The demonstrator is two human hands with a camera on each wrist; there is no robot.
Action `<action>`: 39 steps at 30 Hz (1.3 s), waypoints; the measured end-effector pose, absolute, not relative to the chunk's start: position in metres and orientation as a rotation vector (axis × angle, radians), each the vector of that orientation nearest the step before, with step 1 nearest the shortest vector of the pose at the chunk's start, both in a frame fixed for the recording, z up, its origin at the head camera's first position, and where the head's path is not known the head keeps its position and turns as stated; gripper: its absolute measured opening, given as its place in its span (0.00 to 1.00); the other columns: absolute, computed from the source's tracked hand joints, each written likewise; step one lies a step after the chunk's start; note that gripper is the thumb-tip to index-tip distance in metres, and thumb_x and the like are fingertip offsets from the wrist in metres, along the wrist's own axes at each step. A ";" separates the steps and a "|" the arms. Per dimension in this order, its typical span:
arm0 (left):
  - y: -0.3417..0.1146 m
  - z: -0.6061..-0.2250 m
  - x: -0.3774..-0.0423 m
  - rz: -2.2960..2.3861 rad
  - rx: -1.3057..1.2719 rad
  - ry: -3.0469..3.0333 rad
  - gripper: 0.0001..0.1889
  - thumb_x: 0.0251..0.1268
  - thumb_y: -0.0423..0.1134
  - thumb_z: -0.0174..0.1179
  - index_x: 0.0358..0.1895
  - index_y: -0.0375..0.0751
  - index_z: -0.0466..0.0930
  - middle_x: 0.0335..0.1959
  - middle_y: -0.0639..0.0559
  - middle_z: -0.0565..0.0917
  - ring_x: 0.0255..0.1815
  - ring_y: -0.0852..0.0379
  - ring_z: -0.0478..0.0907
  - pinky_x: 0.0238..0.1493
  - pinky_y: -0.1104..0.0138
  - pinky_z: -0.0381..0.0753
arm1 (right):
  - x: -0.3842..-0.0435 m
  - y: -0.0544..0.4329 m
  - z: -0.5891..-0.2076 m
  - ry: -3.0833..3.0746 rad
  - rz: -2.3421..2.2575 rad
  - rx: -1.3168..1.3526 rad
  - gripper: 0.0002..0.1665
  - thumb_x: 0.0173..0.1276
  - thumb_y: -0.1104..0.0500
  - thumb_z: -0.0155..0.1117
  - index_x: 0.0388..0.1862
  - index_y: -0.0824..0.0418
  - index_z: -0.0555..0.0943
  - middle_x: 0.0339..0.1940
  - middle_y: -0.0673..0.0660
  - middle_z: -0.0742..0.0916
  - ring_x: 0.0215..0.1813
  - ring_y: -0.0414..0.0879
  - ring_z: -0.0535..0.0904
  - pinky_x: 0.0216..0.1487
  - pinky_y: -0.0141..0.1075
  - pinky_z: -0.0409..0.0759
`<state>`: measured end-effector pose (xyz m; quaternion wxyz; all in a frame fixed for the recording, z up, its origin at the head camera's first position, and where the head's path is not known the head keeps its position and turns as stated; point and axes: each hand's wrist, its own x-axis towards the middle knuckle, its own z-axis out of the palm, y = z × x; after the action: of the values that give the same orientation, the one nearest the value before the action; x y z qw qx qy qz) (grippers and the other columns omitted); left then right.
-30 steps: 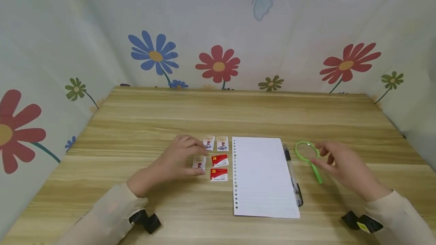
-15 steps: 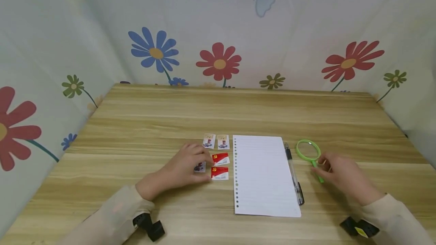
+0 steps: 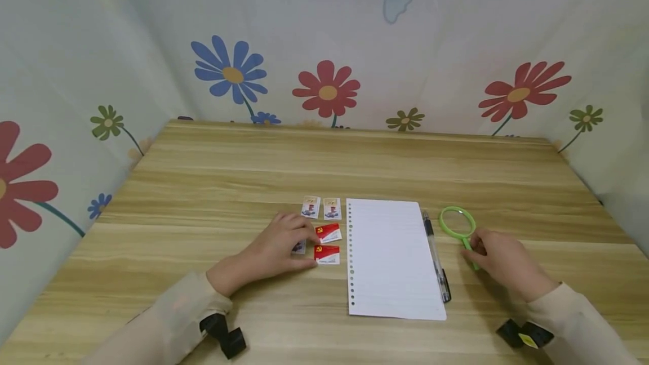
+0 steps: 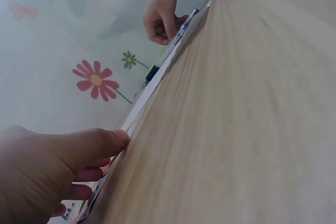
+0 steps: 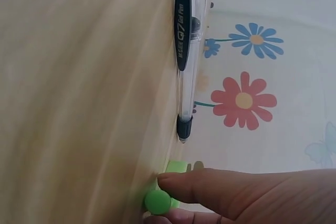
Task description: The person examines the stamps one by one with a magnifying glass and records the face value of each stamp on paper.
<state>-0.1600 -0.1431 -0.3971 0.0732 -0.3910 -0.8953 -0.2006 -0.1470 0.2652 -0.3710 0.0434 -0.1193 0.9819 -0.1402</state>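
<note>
Saw, leftmost, the left hand (image 3: 271, 248) arched low over the table (image 3: 253, 168), thumb and fingers spread, with a pale card (image 3: 299, 247) partly hidden beneath. Traced that reach to the left edges of the upper red card (image 3: 332, 233) and the lower red card (image 3: 328, 256), but could not tell whether touching or just beside; saw no pinch. Risked, with any sideways drift, shoving both red cards askew or toward the sheet. Risked, too, dragging the pale card along through contact under the palm, out of sight.

Noted, beyond the fingers, the top left card (image 3: 311, 207) and top right card (image 3: 332, 208), side by side. Judged easy to knock crooked on a careless lift.

Found the sheet (image 3: 395, 263) next, flat, punched along the left edge. Judged light enough to skid under a brushing sleeve.

Noted the pen (image 3: 436, 261) along the sheet's right edge, touching or nearly so. Judged likely to roll after a bump.

Came last to the right hand (image 3: 507, 262), pinching the handle of the magnifier (image 3: 459, 235) between thumb and fingers, right of the pen. Could not tell whether raised or resting. Feared a pivot in so small a pinch, dropping the ring sideways, or a leftward swing into the pen.
</note>
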 end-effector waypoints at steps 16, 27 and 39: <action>-0.142 -0.400 -0.160 -0.585 -1.177 -2.688 0.16 0.49 0.49 0.71 0.40 0.47 0.82 0.43 0.54 0.78 0.52 0.51 0.71 0.59 0.52 0.64 | -0.149 0.266 -0.369 2.948 -0.470 -0.277 0.08 0.61 0.66 0.64 0.30 0.68 0.74 0.20 0.52 0.77 0.21 0.42 0.71 0.19 0.34 0.71; -0.143 -0.400 -0.160 -0.598 -1.175 -2.664 0.15 0.49 0.48 0.71 0.39 0.47 0.82 0.42 0.55 0.78 0.51 0.52 0.71 0.58 0.53 0.64 | -0.150 0.266 -0.351 3.009 -0.495 -0.409 0.06 0.62 0.67 0.63 0.31 0.68 0.74 0.18 0.51 0.73 0.20 0.42 0.66 0.16 0.32 0.64; -0.143 -0.401 -0.161 -0.586 -1.166 -2.686 0.15 0.50 0.49 0.70 0.39 0.47 0.82 0.42 0.55 0.78 0.51 0.53 0.71 0.59 0.54 0.64 | -0.150 0.246 -0.325 3.113 -0.342 -0.572 0.07 0.61 0.65 0.66 0.34 0.67 0.76 0.19 0.49 0.75 0.21 0.41 0.67 0.19 0.32 0.66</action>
<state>-0.1612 -0.1432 -0.4009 0.0778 -0.3893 -0.8967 -0.1958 -0.1497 0.2464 -0.3246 -0.0208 -0.1795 0.9777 -0.1073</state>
